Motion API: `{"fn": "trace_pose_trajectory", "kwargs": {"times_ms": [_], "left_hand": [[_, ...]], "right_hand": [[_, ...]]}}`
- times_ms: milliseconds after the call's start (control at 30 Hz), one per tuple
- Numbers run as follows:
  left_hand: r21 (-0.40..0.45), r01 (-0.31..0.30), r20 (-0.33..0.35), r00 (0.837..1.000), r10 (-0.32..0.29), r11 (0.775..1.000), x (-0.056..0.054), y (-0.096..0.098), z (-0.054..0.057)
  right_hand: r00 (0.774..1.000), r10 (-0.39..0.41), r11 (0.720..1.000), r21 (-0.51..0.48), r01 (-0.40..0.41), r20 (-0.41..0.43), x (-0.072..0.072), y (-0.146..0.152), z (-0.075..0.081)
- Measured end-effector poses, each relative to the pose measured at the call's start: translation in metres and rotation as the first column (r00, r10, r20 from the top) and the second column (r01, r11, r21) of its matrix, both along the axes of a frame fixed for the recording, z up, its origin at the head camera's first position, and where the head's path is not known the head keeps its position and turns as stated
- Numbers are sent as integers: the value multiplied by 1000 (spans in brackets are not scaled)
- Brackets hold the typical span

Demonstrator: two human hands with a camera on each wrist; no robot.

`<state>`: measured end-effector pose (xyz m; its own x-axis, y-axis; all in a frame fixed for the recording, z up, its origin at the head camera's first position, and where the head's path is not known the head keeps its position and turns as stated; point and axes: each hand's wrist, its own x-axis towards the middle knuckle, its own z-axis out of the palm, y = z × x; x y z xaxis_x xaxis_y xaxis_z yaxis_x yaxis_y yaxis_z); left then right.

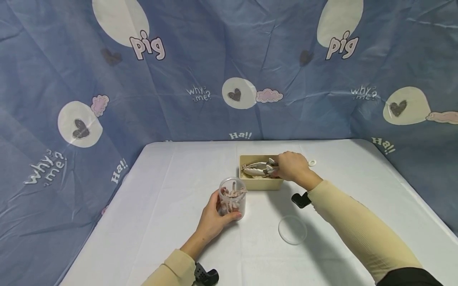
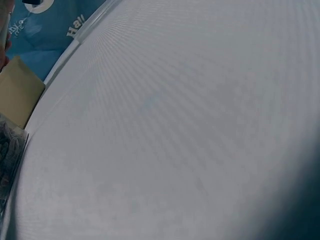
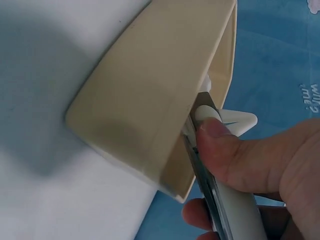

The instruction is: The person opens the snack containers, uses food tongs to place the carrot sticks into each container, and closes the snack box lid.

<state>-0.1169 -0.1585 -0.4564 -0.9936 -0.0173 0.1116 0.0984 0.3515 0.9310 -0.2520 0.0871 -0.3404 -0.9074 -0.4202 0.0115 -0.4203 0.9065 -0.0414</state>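
Note:
My left hand (image 1: 210, 222) grips a clear plastic jar (image 1: 240, 208) around its side, with the jar's open mouth facing up. Pale pinkish-brown strips (image 1: 232, 194) fill part of it. At the left edge of the left wrist view, the jar (image 2: 9, 160) shows only in part. Behind it stands a beige rectangular box (image 1: 261, 184). My right hand (image 1: 291, 166) holds tongs (image 1: 253, 172) with white handles and metal edges. Their front ends reach down into the box. In the right wrist view, the thumb presses on the white handle (image 3: 232, 205); the tips are hidden by the box wall.
A clear round lid (image 1: 292, 230) lies flat on the white-covered table (image 1: 179, 171), right of the jar. Just beyond the right hand shows a small white ring (image 1: 312, 163). A blue printed cloth (image 1: 200, 51) hangs behind the table.

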Motion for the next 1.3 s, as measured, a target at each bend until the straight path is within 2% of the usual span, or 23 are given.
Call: {"fn": "trace_pose_trajectory", "kwargs": {"times_ms": [267, 433, 833, 1100, 1300], "left_hand": [[-4, -1, 3, 1000, 1, 1000, 0, 0, -2], [-2, -1, 3, 1000, 1, 1000, -1, 0, -2], [2, -10, 9, 1000, 10, 1000, -1, 1, -2], [-2, -12, 9, 1000, 12, 1000, 0, 1, -1], [-5, -15, 5, 1000, 15, 1000, 0, 1, -1]], "right_hand": [[1000, -6, 999, -40, 7, 26, 0, 10, -4], [999, -15, 998, -65, 17, 29, 3, 15, -2], [1000, 8, 988, -155, -12, -27, 13, 28, 16], [1000, 8, 983, -185, -11, -17, 22, 31, 30], [999, 41, 975, -217, -46, -28, 28, 31, 37]]}}
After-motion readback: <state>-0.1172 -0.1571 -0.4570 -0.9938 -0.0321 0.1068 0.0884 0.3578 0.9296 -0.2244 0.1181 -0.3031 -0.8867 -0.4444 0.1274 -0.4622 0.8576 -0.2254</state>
